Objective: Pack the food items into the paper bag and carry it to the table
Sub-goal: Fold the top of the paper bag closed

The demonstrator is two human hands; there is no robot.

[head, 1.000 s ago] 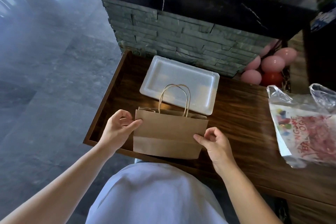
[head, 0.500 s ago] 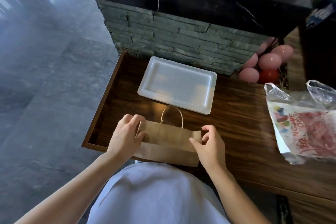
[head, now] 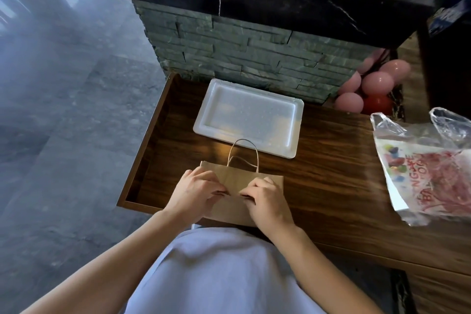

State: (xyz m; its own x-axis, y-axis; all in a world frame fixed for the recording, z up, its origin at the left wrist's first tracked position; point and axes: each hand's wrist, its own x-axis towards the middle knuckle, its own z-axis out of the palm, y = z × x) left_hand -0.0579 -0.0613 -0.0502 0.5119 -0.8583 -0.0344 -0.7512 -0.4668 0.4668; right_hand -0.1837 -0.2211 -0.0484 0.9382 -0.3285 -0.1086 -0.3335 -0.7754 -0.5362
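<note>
A flat brown paper bag (head: 233, 177) with twine handles lies at the near edge of the dark wooden counter (head: 331, 186). My left hand (head: 196, 192) and my right hand (head: 267, 197) rest side by side on the bag's middle, fingertips pinching the paper. Their fingers hide part of the bag. Behind the bag lies a closed white foam food box (head: 248, 116). A clear plastic bag with red print (head: 430, 166) lies at the right of the counter.
A stone-clad wall under a black marble ledge (head: 254, 58) rises behind the counter. Pink balloons and a red one (head: 367, 89) sit at the back right. The counter's left end has a raised rim (head: 145, 150); grey stone floor lies beyond.
The bag has gone from held upright to lying flat. Both hands have moved from its sides to its middle and now pinch the paper there.
</note>
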